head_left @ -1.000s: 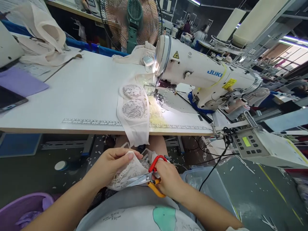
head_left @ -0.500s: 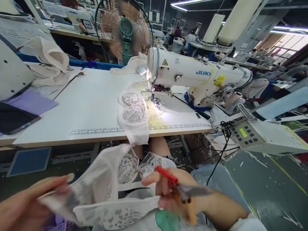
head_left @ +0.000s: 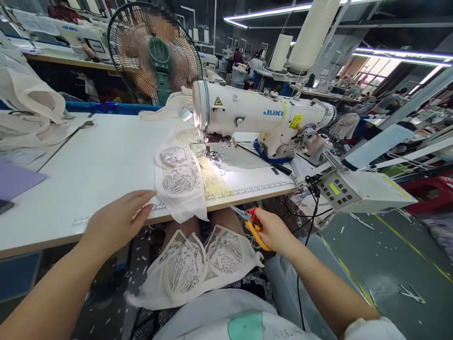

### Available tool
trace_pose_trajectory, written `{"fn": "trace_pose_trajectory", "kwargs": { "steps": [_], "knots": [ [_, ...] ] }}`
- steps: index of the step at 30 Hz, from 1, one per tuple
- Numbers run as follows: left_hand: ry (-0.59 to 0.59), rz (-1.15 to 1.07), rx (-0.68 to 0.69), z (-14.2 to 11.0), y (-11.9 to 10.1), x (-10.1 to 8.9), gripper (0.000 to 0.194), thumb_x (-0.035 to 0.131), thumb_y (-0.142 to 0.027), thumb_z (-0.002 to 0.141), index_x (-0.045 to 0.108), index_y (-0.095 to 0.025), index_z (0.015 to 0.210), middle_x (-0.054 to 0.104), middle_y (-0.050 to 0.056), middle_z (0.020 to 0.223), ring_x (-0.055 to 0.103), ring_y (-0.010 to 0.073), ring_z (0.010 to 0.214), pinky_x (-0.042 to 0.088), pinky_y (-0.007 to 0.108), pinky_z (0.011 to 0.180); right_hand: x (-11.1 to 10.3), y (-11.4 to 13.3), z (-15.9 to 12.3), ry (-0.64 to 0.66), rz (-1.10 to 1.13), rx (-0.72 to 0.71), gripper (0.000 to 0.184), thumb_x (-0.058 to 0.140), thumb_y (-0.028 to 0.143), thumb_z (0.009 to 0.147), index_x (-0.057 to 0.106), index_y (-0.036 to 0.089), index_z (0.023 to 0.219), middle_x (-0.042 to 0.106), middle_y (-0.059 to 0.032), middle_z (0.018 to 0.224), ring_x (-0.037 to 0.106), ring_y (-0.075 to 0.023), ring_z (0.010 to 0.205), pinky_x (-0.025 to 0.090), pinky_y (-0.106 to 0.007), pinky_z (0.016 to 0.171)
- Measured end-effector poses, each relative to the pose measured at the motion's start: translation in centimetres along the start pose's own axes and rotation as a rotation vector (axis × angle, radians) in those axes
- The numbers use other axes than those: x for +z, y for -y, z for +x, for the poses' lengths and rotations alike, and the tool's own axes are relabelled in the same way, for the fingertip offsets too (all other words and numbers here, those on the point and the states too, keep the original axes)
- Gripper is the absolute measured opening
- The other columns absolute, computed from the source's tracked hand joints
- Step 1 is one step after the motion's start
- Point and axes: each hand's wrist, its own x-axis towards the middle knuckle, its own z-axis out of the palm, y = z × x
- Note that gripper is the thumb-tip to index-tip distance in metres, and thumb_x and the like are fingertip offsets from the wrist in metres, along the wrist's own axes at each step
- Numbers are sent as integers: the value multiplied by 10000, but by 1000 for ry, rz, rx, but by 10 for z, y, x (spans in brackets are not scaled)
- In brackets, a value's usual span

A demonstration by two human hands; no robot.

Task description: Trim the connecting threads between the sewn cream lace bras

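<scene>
My left hand reaches over the table's front edge, thumb and fingers apart, with nothing visible in it. Its fingertips are beside a white lace bra piece, which runs from the sewing machine's needle area and hangs over the edge. My right hand grips a pair of scissors with red and orange handles, blades pointing left toward the table edge. A white lace bra lies across my lap, below both hands.
The white JUKI sewing machine stands on the white table, with a printed ruler along its front. A control box and hanging cables are at right, above a plastic bin. A large fan stands behind; purple fabric lies left.
My left hand has let go of the white lace garment and moved up to the table piece. My right hand has turned the scissors from pointing right to pointing left. The view shifted right.
</scene>
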Motion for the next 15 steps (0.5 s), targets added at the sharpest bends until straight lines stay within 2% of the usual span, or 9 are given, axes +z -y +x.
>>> {"fn": "trace_pose_trajectory", "kwargs": {
  "steps": [1, 3, 6, 8, 10, 11, 13, 15],
  "knots": [
    [31, 5, 113, 17, 1, 4, 476, 310, -353, 870, 539, -112, 1209, 561, 133, 1277, 556, 287, 1086, 482, 383, 817, 1, 7, 8, -2, 32, -18, 183, 575, 149, 714, 400, 201, 703, 530, -2, 690, 490, -139, 597, 343, -232, 550],
    [52, 24, 254, 40, 4, 13, 467, 365, -377, 838, 589, -115, 1154, 595, 142, 1225, 553, 288, 1100, 470, 392, 871, 5, 25, 25, -26, 92, -47, 179, 583, 174, 740, 406, 200, 742, 543, -7, 719, 513, -144, 625, 354, -232, 571],
    [16, 54, 383, 46, 6, 23, 428, 359, -382, 847, 655, -148, 1049, 660, 144, 1044, 624, 252, 930, 513, 342, 776, 12, 52, 48, -34, 167, -53, 192, 585, 267, 785, 407, 195, 799, 552, -27, 743, 526, -160, 648, 355, -243, 572],
    [-27, 75, 450, 32, 4, 29, 416, 314, -334, 881, 664, -159, 1023, 663, 135, 937, 631, 227, 840, 524, 309, 693, 19, 66, 58, 1, 243, -49, 223, 595, 294, 790, 399, 189, 811, 537, -24, 725, 506, -154, 630, 353, -249, 566],
    [-85, 88, 507, 8, 0, 36, 398, 285, -259, 897, 656, -185, 1021, 644, 114, 877, 619, 210, 799, 518, 293, 653, 27, 74, 60, 38, 366, -36, 252, 623, 275, 770, 385, 193, 785, 506, 0, 696, 471, -132, 607, 354, -243, 556],
    [-159, 60, 569, -6, -3, 40, 362, 313, -231, 895, 644, -197, 1038, 629, 95, 838, 607, 198, 757, 513, 287, 636, 30, 76, 58, 53, 418, -26, 273, 640, 267, 754, 376, 197, 765, 487, 18, 677, 452, -118, 591, 354, -234, 545],
    [-229, 49, 612, -35, -10, 48, 336, 379, -197, 887, 583, -242, 1150, 612, 72, 863, 598, 205, 800, 513, 357, 778, 38, 76, 46, 102, 548, -31, 319, 675, 269, 722, 363, 200, 736, 455, 48, 649, 420, -90, 563, 354, -211, 521],
    [-271, 3, 619, -58, -16, 55, 411, 403, -238, 893, 459, -266, 1299, 595, 95, 987, 585, 239, 932, 475, 420, 897, 44, 71, 28, 227, 752, -79, 355, 700, 315, 696, 366, 198, 734, 431, 67, 638, 390, -62, 536, 349, -186, 496]
  ]
}}
